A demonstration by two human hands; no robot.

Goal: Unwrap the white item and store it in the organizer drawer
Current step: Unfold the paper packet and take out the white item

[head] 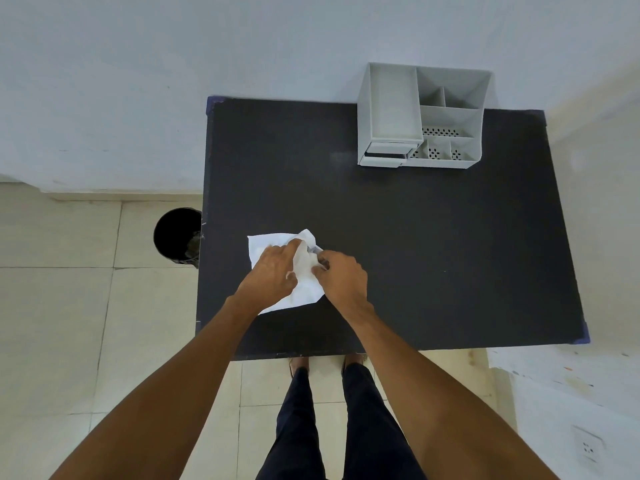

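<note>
bin [178,235]: a dark round bin stands on the floor at nine o'clock of the table, just beside its edge, likely kept close for the discarded wrapping.
table [433,254]: a black top, bare but for the wrapping near six o'clock and the organizer at one o'clock.
left hand [273,273]: lies on the white paper with fingers bent, thumb and fingertips pinching a fold of it, seemingly to hold the sheet down while it is pulled apart.
white paper [268,242]: half spread and crumpled, flat on the table under both hands, its free corner toward ten o'clock.
white item: hidden in the folds between the hands; only a small grey bit [313,250] shows, too small to tell.
right hand [341,275]: fingers pressed together on the paper's right edge, pinching it to peel it back.
organizer [424,116]: grey, well apart from the hands, its small drawer [386,154] at the front left, slightly out.
</note>
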